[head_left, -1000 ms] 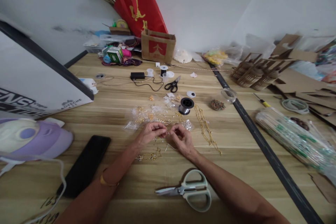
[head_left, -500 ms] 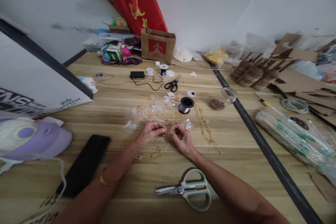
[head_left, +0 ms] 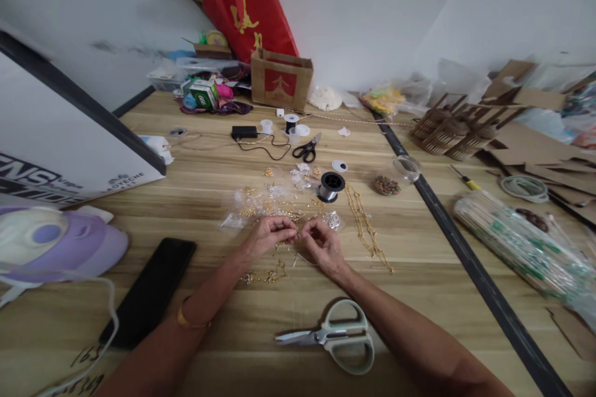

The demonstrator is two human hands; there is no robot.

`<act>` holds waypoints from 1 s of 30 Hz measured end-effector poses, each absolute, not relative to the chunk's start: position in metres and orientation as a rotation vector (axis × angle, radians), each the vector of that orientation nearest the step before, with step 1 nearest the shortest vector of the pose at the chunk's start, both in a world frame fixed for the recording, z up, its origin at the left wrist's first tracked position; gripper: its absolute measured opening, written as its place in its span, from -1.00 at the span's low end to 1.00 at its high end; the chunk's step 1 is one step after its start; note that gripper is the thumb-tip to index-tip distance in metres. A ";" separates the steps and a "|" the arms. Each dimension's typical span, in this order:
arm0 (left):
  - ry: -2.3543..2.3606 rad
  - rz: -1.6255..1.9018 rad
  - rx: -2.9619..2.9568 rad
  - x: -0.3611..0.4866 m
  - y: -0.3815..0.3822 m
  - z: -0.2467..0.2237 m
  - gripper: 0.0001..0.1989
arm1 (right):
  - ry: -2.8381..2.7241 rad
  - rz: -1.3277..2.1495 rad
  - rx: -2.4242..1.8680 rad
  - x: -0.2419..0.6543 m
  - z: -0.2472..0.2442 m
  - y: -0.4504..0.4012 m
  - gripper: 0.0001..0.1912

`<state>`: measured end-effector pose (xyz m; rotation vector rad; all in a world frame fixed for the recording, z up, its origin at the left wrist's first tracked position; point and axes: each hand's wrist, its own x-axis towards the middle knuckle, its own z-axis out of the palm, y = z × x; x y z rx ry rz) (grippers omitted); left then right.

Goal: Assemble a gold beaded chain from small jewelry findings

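A: Where are the person's hands?

B: Around the middle of the table (head_left: 246, 335), almost meeting. The left hand (head_left: 270, 236) and the right hand (head_left: 326, 247) have their fingertips just beside each other

A: And the fingers?

B: On both hands they are drawn into a pinch, with a tiny shiny piece (head_left: 298, 234) caught at the tips between them. It is too small to tell what it is

A: What is that below the right hand?

B: A thin pale cord (head_left: 305, 258), curving over the wood. Whether the fingers grip it too, one cannot tell

A: And around them?

B: Clear packets (head_left: 261, 201) with gold and silver bits lie just beyond the left hand, and a beaded strand (head_left: 263, 276) lies nearer the person. Past the right hand stands a black spool of silvery wire (head_left: 331, 183), with a long gold chain (head_left: 363, 223) to its right

A: The scissors?

B: The pale-handled scissors (head_left: 326, 336) lie between the forearms, blades pointing left; the black-handled scissors (head_left: 305, 152) lie farther back, beyond the spool
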<state>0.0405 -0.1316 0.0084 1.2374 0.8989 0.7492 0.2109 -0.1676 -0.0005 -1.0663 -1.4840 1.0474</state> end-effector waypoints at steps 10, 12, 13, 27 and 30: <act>0.878 0.733 1.272 0.042 -0.133 0.006 -0.78 | -1.476 1.063 -1.061 0.212 -0.007 -0.166 -0.75; 0.878 0.732 1.267 0.042 -0.133 0.006 -0.79 | -1.463 1.068 -1.050 0.212 -0.007 -0.165 -0.75; 0.880 0.735 1.261 0.042 -0.133 0.006 -0.79 | -1.454 1.075 -1.045 0.212 -0.007 -0.165 -0.75; 0.898 0.781 1.193 0.042 -0.133 0.009 -0.77 | -1.370 1.127 -1.041 0.211 -0.008 -0.164 -0.74; 0.911 0.785 1.189 0.041 -0.133 0.009 -0.76 | -1.375 1.116 -1.015 0.211 -0.007 -0.164 -0.76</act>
